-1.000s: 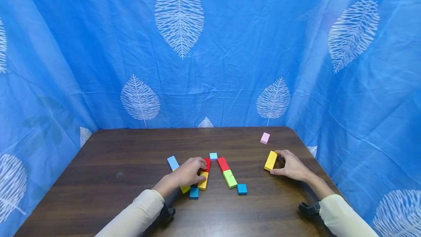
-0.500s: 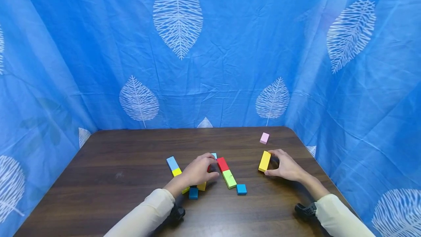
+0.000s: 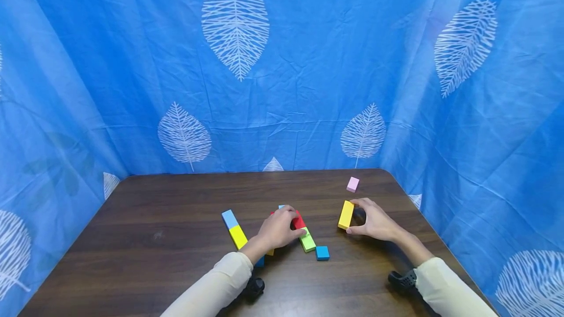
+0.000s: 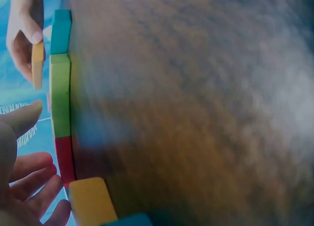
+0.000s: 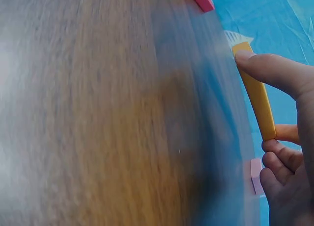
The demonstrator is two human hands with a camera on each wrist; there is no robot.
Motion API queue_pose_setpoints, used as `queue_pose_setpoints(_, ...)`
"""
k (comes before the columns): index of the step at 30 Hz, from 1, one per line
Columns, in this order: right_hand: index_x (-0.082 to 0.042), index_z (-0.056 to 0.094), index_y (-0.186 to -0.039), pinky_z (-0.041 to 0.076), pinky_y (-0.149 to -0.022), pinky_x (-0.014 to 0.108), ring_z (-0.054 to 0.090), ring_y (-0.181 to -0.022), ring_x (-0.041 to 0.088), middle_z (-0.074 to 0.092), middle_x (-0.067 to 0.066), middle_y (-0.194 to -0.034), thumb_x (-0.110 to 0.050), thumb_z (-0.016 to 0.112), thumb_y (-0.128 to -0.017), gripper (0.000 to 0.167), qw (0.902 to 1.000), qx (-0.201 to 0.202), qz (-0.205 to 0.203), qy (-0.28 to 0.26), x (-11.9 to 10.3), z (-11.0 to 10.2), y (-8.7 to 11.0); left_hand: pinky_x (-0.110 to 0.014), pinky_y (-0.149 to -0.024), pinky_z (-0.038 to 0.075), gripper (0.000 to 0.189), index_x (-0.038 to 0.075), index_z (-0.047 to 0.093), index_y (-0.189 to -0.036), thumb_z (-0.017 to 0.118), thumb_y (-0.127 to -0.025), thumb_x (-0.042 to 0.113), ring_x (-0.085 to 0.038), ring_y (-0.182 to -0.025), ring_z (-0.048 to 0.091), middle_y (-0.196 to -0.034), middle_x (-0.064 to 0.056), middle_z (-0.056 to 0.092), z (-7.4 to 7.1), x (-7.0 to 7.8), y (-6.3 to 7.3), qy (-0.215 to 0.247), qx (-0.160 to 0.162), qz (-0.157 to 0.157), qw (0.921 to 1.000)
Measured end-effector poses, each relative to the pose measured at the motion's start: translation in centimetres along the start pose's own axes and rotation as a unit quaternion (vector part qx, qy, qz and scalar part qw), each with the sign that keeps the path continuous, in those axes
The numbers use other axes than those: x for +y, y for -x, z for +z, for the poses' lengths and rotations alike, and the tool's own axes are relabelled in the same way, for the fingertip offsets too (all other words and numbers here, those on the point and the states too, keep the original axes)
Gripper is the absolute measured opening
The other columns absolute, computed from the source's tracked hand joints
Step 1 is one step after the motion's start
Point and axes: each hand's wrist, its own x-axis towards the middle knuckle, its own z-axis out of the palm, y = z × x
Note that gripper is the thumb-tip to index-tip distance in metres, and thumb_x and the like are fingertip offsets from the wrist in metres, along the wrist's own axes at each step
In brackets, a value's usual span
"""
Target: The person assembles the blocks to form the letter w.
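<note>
Between its thumb and fingertips my right hand [image 3: 376,220] pinches a yellow block [image 3: 345,215] by its two ends, as the right wrist view also shows. My left hand [image 3: 277,229] hovers at a red block [image 3: 299,219] and the light green block [image 3: 308,242] joined end to end with it. Its thumb and fingers are spread apart, with nothing held between them. A blue square block [image 3: 322,253] sits at the green block's near end. Partly hidden behind the left hand is an orange-yellow block [image 4: 92,201], seen better in the left wrist view.
To the left, a light blue block [image 3: 229,218] and a bright yellow block [image 3: 238,236] form a slanting row. A pink block [image 3: 353,184] lies farther back on the right of the dark wooden table [image 3: 176,268]. Blue leaf-print cloth [image 3: 291,87] hangs behind and at both sides.
My left hand has moved right, away from the left-hand red and orange-yellow blocks to the other red and green pair. My right hand has carried the yellow block leftward.
</note>
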Motion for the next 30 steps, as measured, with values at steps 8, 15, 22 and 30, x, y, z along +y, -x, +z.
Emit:
queue_pose_setpoints(8,0.000,0.052,-0.144,0.043,-0.104,0.065,0.052,-0.126,0.041,0.054,0.021,-0.139,-0.052,0.089,-0.075,0.094,0.9996,0.001,-0.027,-0.004,-1.0,0.3,0.0,-0.030,-0.079,0.056,0.045,0.009,0.076,-0.117,0.083,-0.088,0.042,-0.017,-0.096,0.061,-0.127,-0.005,0.064,0.2,0.0,0.0,-0.025,-0.006,0.008,0.9996)
queue_pose_setpoints(15,-0.001,0.054,-0.144,0.045,-0.103,0.063,0.054,-0.123,0.037,0.056,0.015,-0.135,-0.055,0.088,-0.075,0.093,0.9986,-0.009,-0.053,-0.005,-1.6,0.9,0.2,-0.034,-0.084,0.057,0.042,0.010,0.079,-0.114,0.083,-0.088,0.043,-0.019,-0.101,0.062,-0.128,-0.004,0.064,0.4,0.0,0.0,-0.028,-0.011,0.005,0.9995)
queue_pose_setpoints(22,-0.002,0.054,-0.143,0.045,-0.104,0.061,0.054,-0.123,0.033,0.057,0.012,-0.134,-0.056,0.088,-0.075,0.093,0.9970,-0.022,-0.074,-0.004,-2.2,2.0,0.3,-0.035,-0.086,0.057,0.041,0.010,0.080,-0.113,0.083,-0.088,0.043,-0.019,-0.104,0.062,-0.130,-0.005,0.064,0.3,0.1,0.0,-0.030,-0.015,0.005,0.9994)
queue_pose_setpoints(30,-0.004,0.055,-0.143,0.045,-0.103,0.060,0.054,-0.123,0.033,0.056,0.011,-0.135,-0.058,0.088,-0.075,0.093,0.9959,-0.034,-0.084,0.004,-2.8,2.7,0.7,-0.035,-0.088,0.057,0.041,0.010,0.080,-0.113,0.084,-0.088,0.042,-0.021,-0.107,0.063,-0.131,-0.006,0.064,0.3,0.1,0.0,-0.024,-0.012,0.007,0.9996)
